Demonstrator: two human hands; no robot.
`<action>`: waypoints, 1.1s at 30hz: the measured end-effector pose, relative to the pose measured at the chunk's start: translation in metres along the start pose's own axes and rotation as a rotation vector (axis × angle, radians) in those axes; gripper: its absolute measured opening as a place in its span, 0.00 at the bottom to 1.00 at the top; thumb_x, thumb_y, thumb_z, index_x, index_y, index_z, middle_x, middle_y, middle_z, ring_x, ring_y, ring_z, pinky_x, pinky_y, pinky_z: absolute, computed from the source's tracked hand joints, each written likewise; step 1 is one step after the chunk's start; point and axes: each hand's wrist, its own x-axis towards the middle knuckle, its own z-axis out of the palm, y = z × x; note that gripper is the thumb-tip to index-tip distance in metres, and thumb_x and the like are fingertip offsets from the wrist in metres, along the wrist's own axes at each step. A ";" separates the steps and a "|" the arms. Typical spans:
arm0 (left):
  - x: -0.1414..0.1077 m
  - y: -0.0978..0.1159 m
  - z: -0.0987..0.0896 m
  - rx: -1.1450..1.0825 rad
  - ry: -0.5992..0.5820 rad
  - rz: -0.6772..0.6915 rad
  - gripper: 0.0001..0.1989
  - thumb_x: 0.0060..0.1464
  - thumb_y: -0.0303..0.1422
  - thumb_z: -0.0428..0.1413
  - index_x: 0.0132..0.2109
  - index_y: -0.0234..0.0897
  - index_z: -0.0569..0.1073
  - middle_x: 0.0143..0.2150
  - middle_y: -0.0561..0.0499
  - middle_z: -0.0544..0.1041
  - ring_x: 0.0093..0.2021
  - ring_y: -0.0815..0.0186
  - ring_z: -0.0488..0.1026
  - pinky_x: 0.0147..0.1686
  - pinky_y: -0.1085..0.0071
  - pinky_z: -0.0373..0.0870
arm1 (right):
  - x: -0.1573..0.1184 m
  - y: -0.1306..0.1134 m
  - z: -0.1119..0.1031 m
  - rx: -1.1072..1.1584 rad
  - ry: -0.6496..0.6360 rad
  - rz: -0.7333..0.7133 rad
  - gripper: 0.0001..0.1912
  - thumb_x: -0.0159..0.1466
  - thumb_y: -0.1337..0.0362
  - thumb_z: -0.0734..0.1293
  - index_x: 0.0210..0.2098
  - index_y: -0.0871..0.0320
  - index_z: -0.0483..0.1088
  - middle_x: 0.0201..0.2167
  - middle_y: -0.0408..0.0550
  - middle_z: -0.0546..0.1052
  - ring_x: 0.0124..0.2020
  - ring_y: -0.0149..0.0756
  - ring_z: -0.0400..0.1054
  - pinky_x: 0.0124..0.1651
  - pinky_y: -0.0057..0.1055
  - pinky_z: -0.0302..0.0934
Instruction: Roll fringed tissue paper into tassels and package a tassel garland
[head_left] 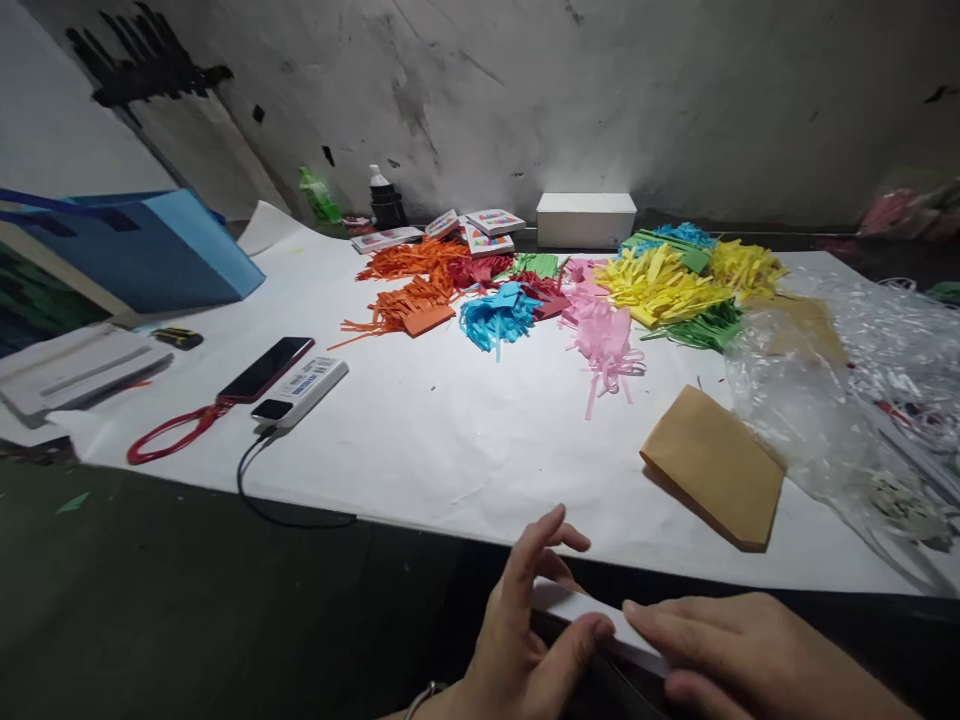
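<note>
Both hands on white strip, front of table edge.
Left hand [536, 625]: thumb and fingers pinch strip [592, 612] at its left end, index raised; strip runs between hands; right hand [739, 640]: fingertips pressed together on its right end.

The middle of the table [450, 440] lies bare, open from its near edge up to the row of fringed paper bundles [499, 315], so a hand could slide flat across it. The bundles block the stretch in front of the white box [585, 220]. On the left, the phone [268, 368] and the power bank [300, 392] lie side by side, and a black cable [259, 480] hangs over the near edge. The blue bag [161, 250] stands tall at the far left. Toward the right, the brown envelope [712, 465] narrows the near side, and crumpled clear plastic [795, 390] crowds the right edge.
</note>
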 end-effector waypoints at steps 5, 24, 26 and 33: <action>0.005 0.001 0.004 0.470 -0.005 0.369 0.06 0.63 0.37 0.57 0.37 0.43 0.76 0.34 0.50 0.74 0.38 0.60 0.72 0.55 0.54 0.68 | -0.014 0.004 -0.010 0.150 -0.060 0.222 0.10 0.72 0.63 0.61 0.45 0.50 0.74 0.32 0.39 0.80 0.31 0.30 0.76 0.35 0.21 0.67; 0.026 0.007 -0.025 0.506 -0.309 0.302 0.07 0.63 0.31 0.56 0.45 0.42 0.79 0.36 0.49 0.78 0.33 0.67 0.77 0.34 0.73 0.75 | -0.037 0.007 0.064 -0.004 0.586 0.036 0.18 0.70 0.71 0.62 0.58 0.60 0.69 0.40 0.54 0.81 0.39 0.36 0.78 0.39 0.29 0.75; 0.028 0.001 -0.028 0.428 -0.321 0.311 0.07 0.63 0.31 0.57 0.45 0.42 0.80 0.35 0.49 0.76 0.32 0.67 0.77 0.28 0.77 0.74 | -0.033 0.009 0.067 -0.016 0.591 0.022 0.17 0.69 0.72 0.62 0.57 0.61 0.70 0.41 0.55 0.81 0.40 0.37 0.78 0.40 0.29 0.75; 0.039 -0.009 -0.031 0.069 -0.436 0.013 0.06 0.60 0.32 0.60 0.43 0.42 0.81 0.38 0.46 0.79 0.31 0.65 0.78 0.29 0.75 0.76 | -0.035 0.024 0.055 0.193 0.582 0.066 0.17 0.73 0.55 0.60 0.52 0.56 0.74 0.38 0.52 0.82 0.37 0.36 0.79 0.39 0.26 0.74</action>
